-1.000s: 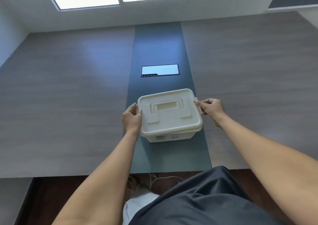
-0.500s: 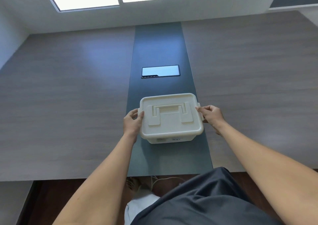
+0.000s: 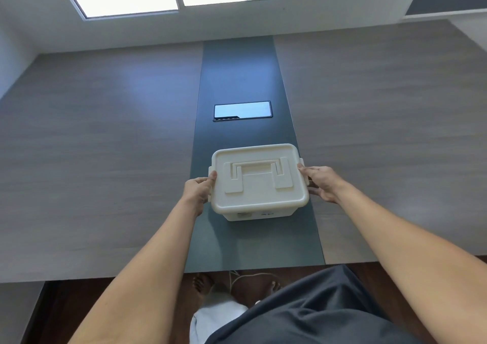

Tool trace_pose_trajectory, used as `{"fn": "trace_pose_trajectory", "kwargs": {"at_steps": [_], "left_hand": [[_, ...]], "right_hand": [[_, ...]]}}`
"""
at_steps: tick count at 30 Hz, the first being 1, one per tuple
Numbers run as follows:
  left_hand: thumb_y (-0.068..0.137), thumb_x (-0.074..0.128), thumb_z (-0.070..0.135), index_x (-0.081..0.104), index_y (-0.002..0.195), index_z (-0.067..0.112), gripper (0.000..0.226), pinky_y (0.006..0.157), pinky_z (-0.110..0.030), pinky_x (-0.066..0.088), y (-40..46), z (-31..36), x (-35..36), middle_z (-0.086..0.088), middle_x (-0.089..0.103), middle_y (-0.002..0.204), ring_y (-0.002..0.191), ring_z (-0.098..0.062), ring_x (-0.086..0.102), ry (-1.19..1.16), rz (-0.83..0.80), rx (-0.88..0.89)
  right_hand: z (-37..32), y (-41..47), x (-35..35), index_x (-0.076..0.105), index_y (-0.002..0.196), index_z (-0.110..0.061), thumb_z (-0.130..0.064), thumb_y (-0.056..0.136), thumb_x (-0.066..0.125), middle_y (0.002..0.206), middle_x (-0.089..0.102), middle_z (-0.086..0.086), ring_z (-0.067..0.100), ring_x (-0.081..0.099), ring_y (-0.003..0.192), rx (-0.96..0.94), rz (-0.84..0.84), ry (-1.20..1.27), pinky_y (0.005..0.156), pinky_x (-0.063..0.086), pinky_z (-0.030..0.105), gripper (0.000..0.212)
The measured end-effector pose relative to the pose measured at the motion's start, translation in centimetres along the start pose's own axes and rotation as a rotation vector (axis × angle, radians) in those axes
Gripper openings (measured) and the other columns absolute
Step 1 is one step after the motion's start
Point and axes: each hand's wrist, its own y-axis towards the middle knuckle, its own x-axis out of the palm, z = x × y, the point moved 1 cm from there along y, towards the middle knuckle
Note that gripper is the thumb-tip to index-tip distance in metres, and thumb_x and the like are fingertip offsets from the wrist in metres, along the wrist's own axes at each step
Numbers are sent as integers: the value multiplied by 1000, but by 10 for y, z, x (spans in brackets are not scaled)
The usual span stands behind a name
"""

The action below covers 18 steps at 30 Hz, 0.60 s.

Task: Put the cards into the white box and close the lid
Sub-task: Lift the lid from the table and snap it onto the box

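The white box [image 3: 259,183], lid [image 3: 258,176] now seated, has been drawn nearer; left hand [image 3: 198,191] and right hand [image 3: 322,183] grip its side latches, apparently being pressed shut.

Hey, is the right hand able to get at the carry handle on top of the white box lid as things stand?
Probably yes. The right hand rests at the right side latch of the white box, and the carry handle lies flat in the lid, uncovered, with nothing above it.
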Motion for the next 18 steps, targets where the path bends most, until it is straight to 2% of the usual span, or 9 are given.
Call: {"fn": "trace_pose_trajectory", "kwargs": {"at_steps": [1, 3, 5, 9, 12, 15, 18], "left_hand": [[86, 73, 37, 68, 98, 6, 34, 87, -41, 57, 0, 1, 0, -12, 72, 100, 84, -28, 68, 24, 14, 18], [88, 73, 33, 66, 96, 6, 28, 69, -31, 53, -3, 4, 0, -9, 70, 93, 72, -21, 62, 50, 36, 60], [89, 72, 25, 66, 99, 4, 24, 63, -26, 48, -6, 7, 2, -9, 69, 92, 76, -22, 63, 53, 54, 112], [87, 74, 20, 70, 103, 0, 26, 72, -30, 53, -8, 10, 5, -11, 72, 101, 85, -24, 66, 93, 96, 172], [84, 75, 26, 72, 89, 11, 16, 86, -43, 57, -5, 10, 7, -8, 75, 95, 89, -27, 71, 173, 146, 209], [84, 75, 25, 69, 78, 17, 12, 85, -44, 58, -9, 11, 10, -5, 73, 86, 88, -29, 71, 238, 189, 256], [85, 74, 25, 70, 81, 14, 12, 83, -40, 57, -14, 13, 11, -6, 73, 86, 86, -28, 70, 263, 209, 278]], "right_hand": [[-1, 1, -1, 65, 117, 1, -30, 90, 70, 94, 74, 8, 18, 70, 75, -5, 9, -18, 60, 55, 30, 42], [-3, 3, -3, 63, 120, 4, -29, 88, 73, 98, 74, 11, 20, 70, 73, -19, 34, -64, 56, 54, 28, 47], [-7, 4, -7, 62, 122, 5, -27, 84, 77, 105, 73, 15, 22, 71, 77, -26, 53, -104, 57, 54, 28, 51], [-14, 5, -8, 62, 118, 5, -19, 81, 81, 108, 72, 19, 25, 69, 80, -63, 87, -154, 58, 55, 31, 48], [-17, 7, -3, 66, 110, 3, -17, 82, 79, 107, 72, 17, 26, 68, 86, -134, 132, -257, 73, 56, 35, 37], [-18, 9, 2, 71, 97, -2, -20, 81, 79, 101, 74, 13, 23, 66, 84, -184, 212, -362, 74, 51, 33, 26], [-17, 9, 2, 71, 89, -7, -22, 81, 79, 97, 73, 9, 23, 66, 84, -196, 237, -405, 76, 52, 33, 19]]}}
